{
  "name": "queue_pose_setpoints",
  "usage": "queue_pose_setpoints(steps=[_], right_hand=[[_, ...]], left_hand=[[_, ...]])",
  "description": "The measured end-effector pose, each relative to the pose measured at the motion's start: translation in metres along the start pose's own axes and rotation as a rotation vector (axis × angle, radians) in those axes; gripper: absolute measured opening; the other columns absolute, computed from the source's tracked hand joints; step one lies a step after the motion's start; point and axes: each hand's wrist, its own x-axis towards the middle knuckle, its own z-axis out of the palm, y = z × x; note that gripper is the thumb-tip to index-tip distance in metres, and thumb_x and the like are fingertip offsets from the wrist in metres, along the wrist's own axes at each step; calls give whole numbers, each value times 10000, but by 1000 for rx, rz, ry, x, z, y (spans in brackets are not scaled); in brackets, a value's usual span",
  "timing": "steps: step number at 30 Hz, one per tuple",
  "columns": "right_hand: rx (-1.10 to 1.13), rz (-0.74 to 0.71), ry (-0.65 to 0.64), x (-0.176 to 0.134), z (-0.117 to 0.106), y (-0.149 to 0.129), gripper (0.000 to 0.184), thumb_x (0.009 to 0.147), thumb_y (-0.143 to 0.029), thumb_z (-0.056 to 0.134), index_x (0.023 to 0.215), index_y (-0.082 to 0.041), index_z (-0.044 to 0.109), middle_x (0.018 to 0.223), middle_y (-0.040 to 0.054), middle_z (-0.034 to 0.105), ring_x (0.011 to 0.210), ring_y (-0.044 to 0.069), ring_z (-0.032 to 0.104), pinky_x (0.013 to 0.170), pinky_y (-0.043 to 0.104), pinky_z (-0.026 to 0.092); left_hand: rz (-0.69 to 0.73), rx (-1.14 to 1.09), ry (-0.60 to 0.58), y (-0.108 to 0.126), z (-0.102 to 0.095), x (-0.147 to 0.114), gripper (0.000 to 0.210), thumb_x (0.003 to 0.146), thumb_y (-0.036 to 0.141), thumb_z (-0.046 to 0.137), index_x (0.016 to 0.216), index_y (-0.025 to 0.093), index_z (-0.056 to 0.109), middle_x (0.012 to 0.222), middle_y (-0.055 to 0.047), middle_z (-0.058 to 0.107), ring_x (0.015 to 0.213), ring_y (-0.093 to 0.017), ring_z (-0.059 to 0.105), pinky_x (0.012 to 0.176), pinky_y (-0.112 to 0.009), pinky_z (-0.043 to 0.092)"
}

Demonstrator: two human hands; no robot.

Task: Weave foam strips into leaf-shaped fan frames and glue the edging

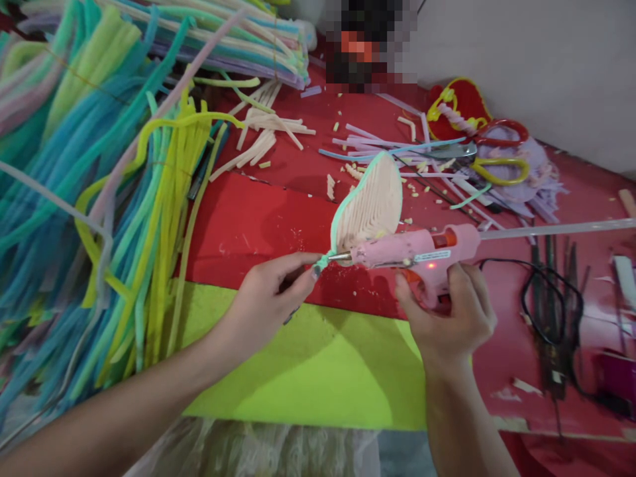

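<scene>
While your left hand (271, 288) pinches the stem (324, 262) of the leaf (368, 207) mid-frame, presumably to steady it, your right hand (454, 315) wraps the glue gun (392, 249), nozzle (340, 257) by the stem; scissors (470, 152) lie at upper right, likely to leave both hands room.

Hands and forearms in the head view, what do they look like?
Neither the left hand nor the right hand wears a glove. Both forearms are bare, with no sleeve or watch in view. The left thumbnail looks dark, perhaps painted.
</scene>
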Motion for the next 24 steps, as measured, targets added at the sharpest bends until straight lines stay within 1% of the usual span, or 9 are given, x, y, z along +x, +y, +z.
queue_pose_setpoints(steps=[3,7,13,20,24], right_hand=[[2,-15,9,-1,-1,1,486,641,-337,729,1061,-143,580,911,102,636,823,237,636,705,357,542],[29,-42,32,0,-2,0,480,624,-298,749,1047,-136,590,885,94,636,793,225,637,681,334,542],[20,-51,52,1,-2,-1,481,619,-297,753,1043,-138,591,893,94,643,777,220,642,664,321,538],[-13,9,6,0,-2,0,453,627,-338,735,1012,-151,589,881,96,636,752,223,641,652,341,538],[-17,-6,-2,-1,-3,0,451,638,-336,729,1024,-153,586,899,96,633,772,223,638,666,343,540]], left_hand=[[1,7,1,1,0,0,346,841,293,449,1115,165,619,527,55,325,438,-54,279,380,-147,254],[7,15,0,1,0,1,350,837,299,453,1112,163,621,524,54,336,437,-55,282,379,-149,256],[12,5,-1,0,-1,0,352,843,301,447,1118,161,615,527,52,336,442,-55,286,381,-145,262],[15,-18,-8,-1,-1,-1,340,852,302,432,1100,162,617,519,52,343,436,-57,289,380,-144,267],[8,-16,-3,0,-1,0,333,853,308,435,1095,165,614,525,51,346,438,-56,291,382,-143,271]])
